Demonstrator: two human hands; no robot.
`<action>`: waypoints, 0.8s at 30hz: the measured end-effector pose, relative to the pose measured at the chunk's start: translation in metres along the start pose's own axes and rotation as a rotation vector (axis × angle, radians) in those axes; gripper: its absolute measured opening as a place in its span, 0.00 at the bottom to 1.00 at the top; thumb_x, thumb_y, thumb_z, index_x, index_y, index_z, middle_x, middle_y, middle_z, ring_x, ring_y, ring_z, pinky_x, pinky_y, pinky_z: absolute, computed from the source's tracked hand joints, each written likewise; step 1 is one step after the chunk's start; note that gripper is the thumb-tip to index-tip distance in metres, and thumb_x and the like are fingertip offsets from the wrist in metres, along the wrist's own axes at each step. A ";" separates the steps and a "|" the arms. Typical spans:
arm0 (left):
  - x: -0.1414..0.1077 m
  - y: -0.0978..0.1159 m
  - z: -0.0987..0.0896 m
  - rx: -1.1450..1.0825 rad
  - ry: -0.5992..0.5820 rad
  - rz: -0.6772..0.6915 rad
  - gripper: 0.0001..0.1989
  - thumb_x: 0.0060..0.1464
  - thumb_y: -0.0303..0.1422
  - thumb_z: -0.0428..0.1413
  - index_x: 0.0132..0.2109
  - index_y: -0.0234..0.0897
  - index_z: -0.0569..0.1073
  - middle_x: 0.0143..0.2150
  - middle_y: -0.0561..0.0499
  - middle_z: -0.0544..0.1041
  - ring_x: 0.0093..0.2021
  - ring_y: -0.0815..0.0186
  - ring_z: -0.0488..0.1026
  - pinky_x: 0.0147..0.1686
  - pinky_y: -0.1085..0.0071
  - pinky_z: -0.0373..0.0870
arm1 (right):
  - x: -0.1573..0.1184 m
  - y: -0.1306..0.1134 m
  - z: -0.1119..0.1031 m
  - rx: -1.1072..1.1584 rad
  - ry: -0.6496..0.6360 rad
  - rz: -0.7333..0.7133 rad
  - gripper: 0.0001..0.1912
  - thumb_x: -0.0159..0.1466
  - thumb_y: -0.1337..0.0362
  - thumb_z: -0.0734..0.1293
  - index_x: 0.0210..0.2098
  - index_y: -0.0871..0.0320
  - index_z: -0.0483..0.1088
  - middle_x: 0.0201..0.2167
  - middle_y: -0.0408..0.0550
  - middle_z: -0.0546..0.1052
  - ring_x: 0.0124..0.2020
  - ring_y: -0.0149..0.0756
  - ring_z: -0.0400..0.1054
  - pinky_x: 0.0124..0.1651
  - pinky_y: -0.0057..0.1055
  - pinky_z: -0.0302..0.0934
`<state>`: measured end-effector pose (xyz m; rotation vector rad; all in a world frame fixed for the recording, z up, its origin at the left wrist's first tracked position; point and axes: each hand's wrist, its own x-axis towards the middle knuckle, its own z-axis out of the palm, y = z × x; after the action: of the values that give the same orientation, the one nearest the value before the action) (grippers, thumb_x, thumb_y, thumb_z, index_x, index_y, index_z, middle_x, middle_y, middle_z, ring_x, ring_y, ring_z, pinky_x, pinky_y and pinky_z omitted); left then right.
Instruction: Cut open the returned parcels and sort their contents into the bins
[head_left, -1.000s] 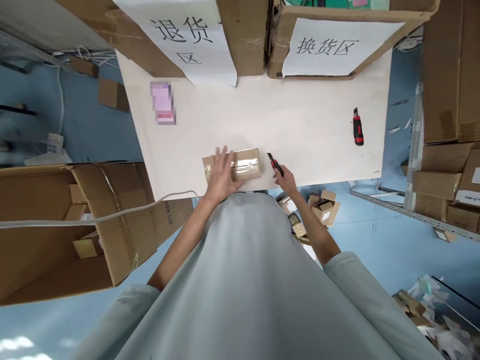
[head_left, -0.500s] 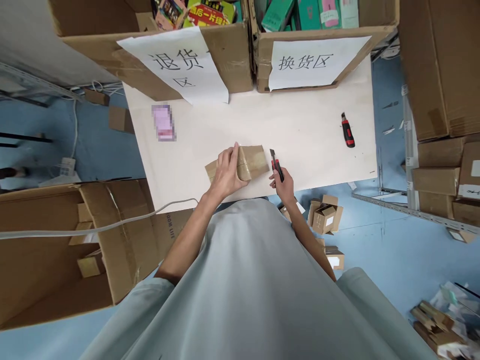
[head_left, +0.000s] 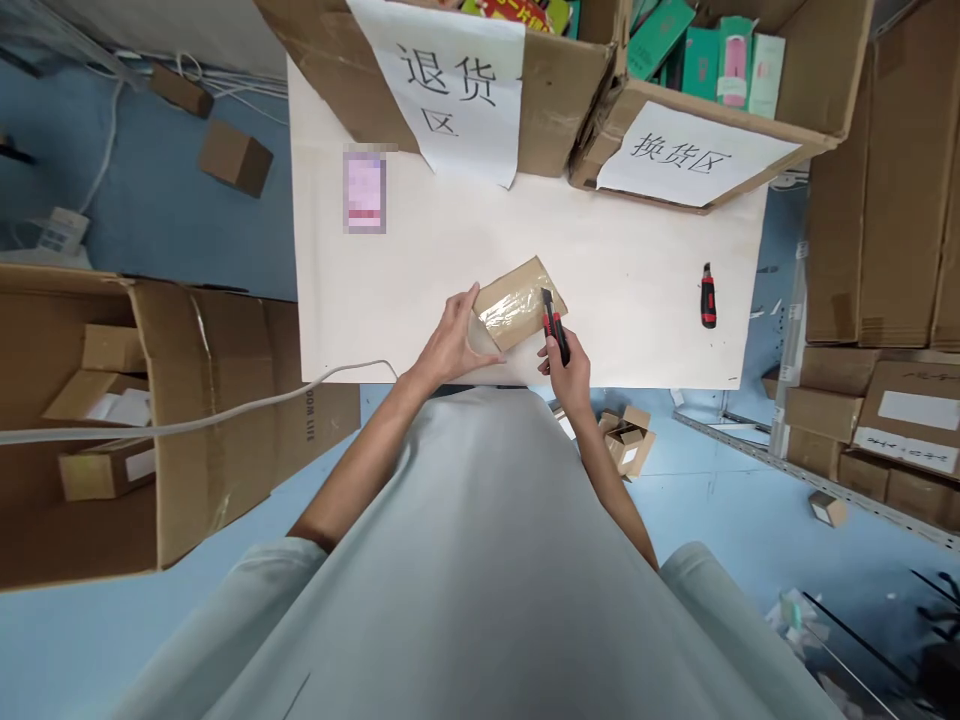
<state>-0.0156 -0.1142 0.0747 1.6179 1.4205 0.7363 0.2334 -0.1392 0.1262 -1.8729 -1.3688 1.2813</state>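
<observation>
A small brown cardboard box (head_left: pixel 514 305) with shiny clear tape across its top face lies at a slant near the table's front edge. My left hand (head_left: pixel 452 338) spans its left end, fingertips at the upper left corner and thumb by the lower corner. In my right hand (head_left: pixel 568 372) is a black and red utility knife (head_left: pixel 553 325), blade pointing away from me. The blade tip is over the box's right end; whether it touches the cardboard I cannot tell. A second utility knife (head_left: pixel 708 297) lies on the right of the white table (head_left: pixel 630 250).
Two large open cartons with paper signs stand at the back: the left carton (head_left: pixel 559 110) and the right carton (head_left: pixel 817 125), which holds green boxes. A blurred pinkish item (head_left: pixel 364 190) lies at left. A grey cable (head_left: pixel 247 428) crosses a big carton (head_left: pixel 210 400) beside the table.
The cardboard box has been turned, so its taped face now shows. My left hand has shifted to its left end. The knife blade now overlaps the box. The view has swung.
</observation>
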 end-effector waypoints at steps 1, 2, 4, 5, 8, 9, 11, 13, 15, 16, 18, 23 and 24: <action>0.002 0.000 -0.006 -0.029 0.020 -0.007 0.59 0.52 0.56 0.74 0.81 0.43 0.58 0.76 0.34 0.63 0.76 0.40 0.64 0.72 0.41 0.71 | -0.003 -0.003 0.004 -0.031 -0.010 0.003 0.34 0.78 0.38 0.55 0.70 0.53 0.67 0.41 0.47 0.83 0.32 0.36 0.79 0.44 0.35 0.77; 0.006 0.000 -0.011 -0.063 0.044 -0.019 0.50 0.57 0.58 0.70 0.78 0.44 0.65 0.75 0.36 0.66 0.74 0.42 0.67 0.69 0.44 0.74 | -0.007 -0.007 0.008 -0.063 -0.019 0.006 0.34 0.79 0.38 0.54 0.71 0.53 0.67 0.42 0.47 0.84 0.33 0.37 0.79 0.45 0.35 0.78; 0.017 -0.001 -0.019 -0.135 0.095 -0.061 0.33 0.66 0.58 0.63 0.68 0.43 0.78 0.69 0.38 0.74 0.67 0.48 0.76 0.62 0.50 0.81 | -0.014 -0.015 0.012 -0.128 -0.042 0.004 0.34 0.79 0.40 0.54 0.74 0.51 0.64 0.44 0.47 0.84 0.35 0.38 0.81 0.47 0.36 0.78; 0.024 -0.001 -0.021 -0.170 0.108 -0.086 0.29 0.67 0.57 0.61 0.62 0.42 0.82 0.65 0.40 0.79 0.61 0.50 0.80 0.60 0.52 0.82 | -0.018 -0.020 0.012 -0.160 -0.057 -0.005 0.33 0.80 0.41 0.54 0.76 0.50 0.62 0.45 0.47 0.85 0.36 0.39 0.81 0.48 0.37 0.78; 0.042 -0.004 -0.023 -0.266 0.103 -0.129 0.25 0.64 0.55 0.66 0.52 0.40 0.87 0.54 0.43 0.86 0.52 0.52 0.84 0.61 0.52 0.82 | -0.027 -0.035 0.011 -0.272 -0.119 -0.044 0.33 0.80 0.45 0.55 0.80 0.47 0.58 0.49 0.47 0.86 0.41 0.43 0.84 0.51 0.39 0.78; 0.046 -0.005 -0.023 -0.294 0.096 -0.132 0.24 0.62 0.54 0.67 0.51 0.39 0.87 0.52 0.44 0.87 0.52 0.51 0.84 0.62 0.52 0.81 | -0.029 -0.040 0.010 -0.317 -0.142 -0.060 0.33 0.81 0.46 0.56 0.80 0.47 0.58 0.49 0.47 0.87 0.44 0.45 0.84 0.53 0.40 0.78; 0.051 -0.006 -0.023 -0.337 0.077 -0.133 0.22 0.61 0.52 0.69 0.49 0.39 0.88 0.51 0.45 0.88 0.53 0.51 0.84 0.63 0.52 0.80 | -0.034 -0.048 0.009 -0.413 -0.181 -0.097 0.31 0.81 0.49 0.57 0.80 0.46 0.60 0.50 0.47 0.87 0.49 0.48 0.84 0.56 0.41 0.77; 0.054 -0.005 -0.024 -0.362 0.047 -0.134 0.19 0.59 0.50 0.71 0.48 0.40 0.89 0.51 0.46 0.88 0.53 0.51 0.84 0.63 0.53 0.80 | -0.037 -0.053 0.009 -0.499 -0.205 -0.141 0.30 0.81 0.53 0.57 0.80 0.47 0.60 0.53 0.47 0.87 0.52 0.49 0.83 0.57 0.41 0.75; 0.056 -0.002 -0.026 -0.377 0.006 -0.134 0.16 0.58 0.46 0.71 0.47 0.41 0.90 0.52 0.47 0.88 0.54 0.52 0.85 0.63 0.56 0.80 | -0.039 -0.057 0.011 -0.574 -0.215 -0.181 0.30 0.82 0.56 0.56 0.81 0.48 0.60 0.55 0.49 0.86 0.53 0.48 0.83 0.56 0.39 0.74; 0.058 0.000 -0.027 -0.381 -0.014 -0.134 0.14 0.58 0.44 0.71 0.47 0.42 0.90 0.52 0.48 0.88 0.54 0.53 0.84 0.63 0.57 0.80 | -0.040 -0.058 0.013 -0.611 -0.216 -0.194 0.30 0.82 0.58 0.56 0.81 0.49 0.59 0.56 0.50 0.86 0.53 0.47 0.83 0.56 0.37 0.74; 0.061 0.003 -0.027 -0.380 -0.041 -0.130 0.13 0.58 0.41 0.70 0.47 0.42 0.90 0.51 0.49 0.89 0.53 0.54 0.84 0.62 0.58 0.80 | -0.042 -0.059 0.016 -0.687 -0.213 -0.199 0.30 0.82 0.59 0.56 0.81 0.51 0.59 0.54 0.52 0.86 0.51 0.48 0.82 0.54 0.36 0.73; 0.064 0.004 -0.026 -0.378 -0.038 -0.106 0.11 0.59 0.37 0.68 0.47 0.41 0.90 0.51 0.48 0.89 0.53 0.54 0.84 0.61 0.58 0.80 | -0.047 -0.063 0.026 -0.751 -0.160 -0.163 0.30 0.83 0.59 0.54 0.82 0.52 0.57 0.51 0.52 0.86 0.48 0.46 0.82 0.51 0.35 0.72; 0.063 0.003 -0.026 -0.381 -0.034 -0.103 0.11 0.59 0.37 0.68 0.47 0.41 0.90 0.51 0.48 0.89 0.53 0.54 0.84 0.61 0.58 0.80 | -0.048 -0.065 0.027 -0.745 -0.152 -0.152 0.30 0.83 0.59 0.54 0.82 0.51 0.57 0.51 0.51 0.87 0.48 0.46 0.82 0.51 0.35 0.72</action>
<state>-0.0251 -0.0470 0.0833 1.2481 1.2403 0.8560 0.1770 -0.1620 0.1855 -2.0809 -2.2464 0.9107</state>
